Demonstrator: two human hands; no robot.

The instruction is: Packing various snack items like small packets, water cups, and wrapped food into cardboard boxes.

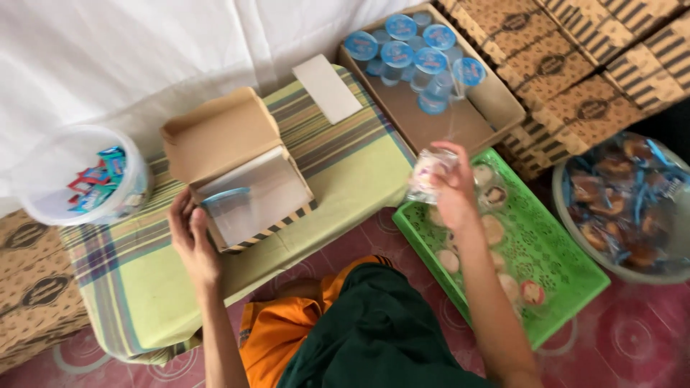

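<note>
While steadying open snack box [241, 179] with left hand [192, 241], grip loose against box's near edge. Right hand [454, 194], grip clenched on wrapped pastry [429, 172], raised above green tray [568, 266]. Beyond grip: carton of water cups [424, 50].

Only 1 view: head-worn camera, looking steeply down from above the seated person's lap onto the floor [632, 338] and the low table [345, 172] draped in striped cloth. Faces forward and away from the body, with the white wall cloth [144, 50] along the top edge. Close range: forearms enter from the bottom edge, left hand [190, 241] and right hand [453, 190] near mid-frame. Frame slightly tilted, table edges running diagonally. Reaches from the clear tub [79, 176] at left to the bowl [575, 237] at right. No second view, so nothing shared.
</note>
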